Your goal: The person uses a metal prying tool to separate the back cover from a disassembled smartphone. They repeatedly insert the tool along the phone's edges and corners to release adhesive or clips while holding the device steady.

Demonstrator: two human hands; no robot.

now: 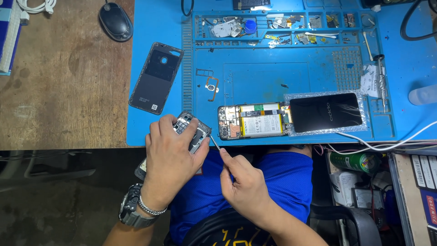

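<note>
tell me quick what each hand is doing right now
Left hand: closed around a phone frame.
Right hand: pinching a thin tool, tip at the frame.

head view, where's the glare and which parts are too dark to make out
Head view: bright glare streaks across the clear plastic wrap over the black phone screen; the blue silicone work mat is evenly, sharply lit; the floor under the brown wooden table falls into deep shadow.
</note>
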